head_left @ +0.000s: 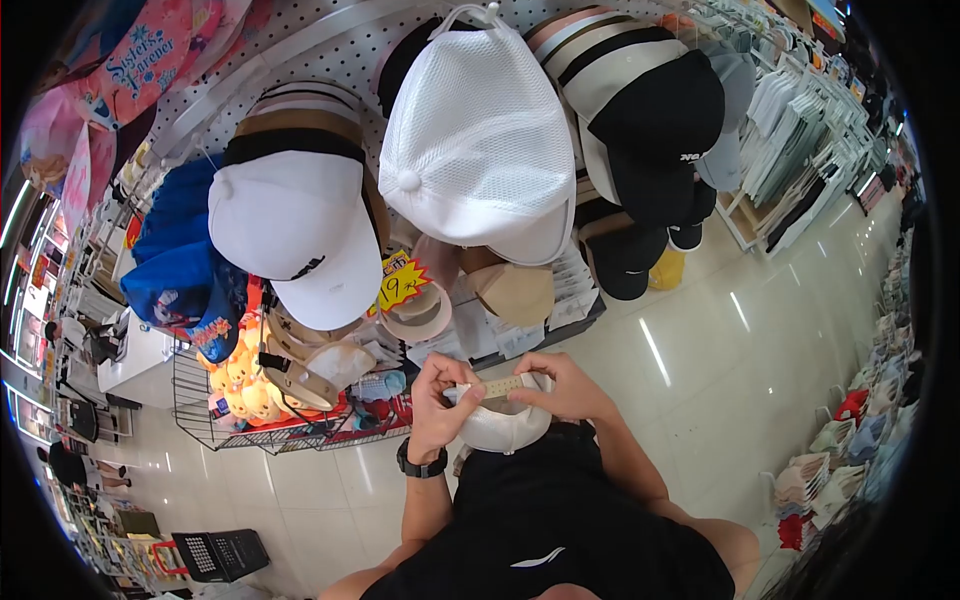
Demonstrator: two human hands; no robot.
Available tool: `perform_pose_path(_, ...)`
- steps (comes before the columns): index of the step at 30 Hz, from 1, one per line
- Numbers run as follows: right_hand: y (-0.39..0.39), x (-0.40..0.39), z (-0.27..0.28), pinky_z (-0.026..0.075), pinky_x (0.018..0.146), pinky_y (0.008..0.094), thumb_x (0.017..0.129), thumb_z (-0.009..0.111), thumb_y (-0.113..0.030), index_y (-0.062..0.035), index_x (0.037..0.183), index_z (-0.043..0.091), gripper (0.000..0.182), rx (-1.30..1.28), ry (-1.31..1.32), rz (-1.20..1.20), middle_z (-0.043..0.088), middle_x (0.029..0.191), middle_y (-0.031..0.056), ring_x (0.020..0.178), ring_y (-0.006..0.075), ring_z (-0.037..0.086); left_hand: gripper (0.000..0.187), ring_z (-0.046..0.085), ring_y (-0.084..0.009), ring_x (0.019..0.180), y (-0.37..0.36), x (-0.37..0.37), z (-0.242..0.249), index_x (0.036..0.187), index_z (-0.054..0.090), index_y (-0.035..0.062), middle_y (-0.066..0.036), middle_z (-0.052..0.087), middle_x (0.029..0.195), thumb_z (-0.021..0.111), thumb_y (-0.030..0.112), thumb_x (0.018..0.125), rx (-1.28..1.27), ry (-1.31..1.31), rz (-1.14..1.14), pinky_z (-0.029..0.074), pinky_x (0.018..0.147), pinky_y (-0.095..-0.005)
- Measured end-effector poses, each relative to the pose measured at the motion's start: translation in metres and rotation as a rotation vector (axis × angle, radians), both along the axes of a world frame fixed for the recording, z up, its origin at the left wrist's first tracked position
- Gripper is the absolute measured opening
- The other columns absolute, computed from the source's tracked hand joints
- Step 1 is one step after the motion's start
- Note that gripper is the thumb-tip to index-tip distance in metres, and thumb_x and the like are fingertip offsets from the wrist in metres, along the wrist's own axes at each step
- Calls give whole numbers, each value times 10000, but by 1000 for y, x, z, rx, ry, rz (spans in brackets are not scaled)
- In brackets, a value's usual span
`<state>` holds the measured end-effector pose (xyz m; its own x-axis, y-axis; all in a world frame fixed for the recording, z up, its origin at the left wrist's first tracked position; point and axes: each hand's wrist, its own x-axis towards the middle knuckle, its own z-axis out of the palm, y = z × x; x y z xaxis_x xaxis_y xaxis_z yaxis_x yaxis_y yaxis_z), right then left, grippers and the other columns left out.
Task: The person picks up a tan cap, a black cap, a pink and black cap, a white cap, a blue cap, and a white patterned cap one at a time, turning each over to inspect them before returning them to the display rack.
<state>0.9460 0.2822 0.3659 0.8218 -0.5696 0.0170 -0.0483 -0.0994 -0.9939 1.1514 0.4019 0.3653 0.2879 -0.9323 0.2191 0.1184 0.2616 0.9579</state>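
Head view is showing two bare hands holding a white cap just below the dial's centre, toward six o'clock, in front of a black top. The left hand, coming in toward seven o'clock, is pinching one side of the cap's back opening between thumb and curled fingers, and a black watch is circling its wrist. The right hand, toward five o'clock, is gripping the other side the same way, and a pale dotted strap is spanning the gap between them. A white mesh cap is hanging at twelve o'clock, near a perforated panel. At ten, a white brimmed cap is hanging in front of stacked others, and a yellow price sign is sitting just beside its brim. Black caps are hanging between one and two, while a garment rack is standing farther out at two. Blue caps are hanging toward nine, orange plush toys are filling part of a wire basket at eight, and a dark shopping basket is resting on the floor between seven and eight.
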Motion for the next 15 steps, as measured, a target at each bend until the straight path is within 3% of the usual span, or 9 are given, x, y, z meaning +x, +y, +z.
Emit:
perform_pose_path(8,9,-3,-17,460,765,260,1000,682,-186,-22,996,649,168,324,-146,59,636,872,-8,839,68,562,241,630,-118,924,20,-7,-9,1034,543,26,-66,661,970,731,-50,903,27,-45,70,496,851,-267)
perform_pose_path(15,14,-9,-14,446,739,270,1008,659,-183,-12,970,650,176,122,-211,63,632,853,7,826,81,558,213,630,-112,909,33,-25,-11,1051,597,12,-53,674,979,749,-27,907,25,-62,151,502,826,-269)
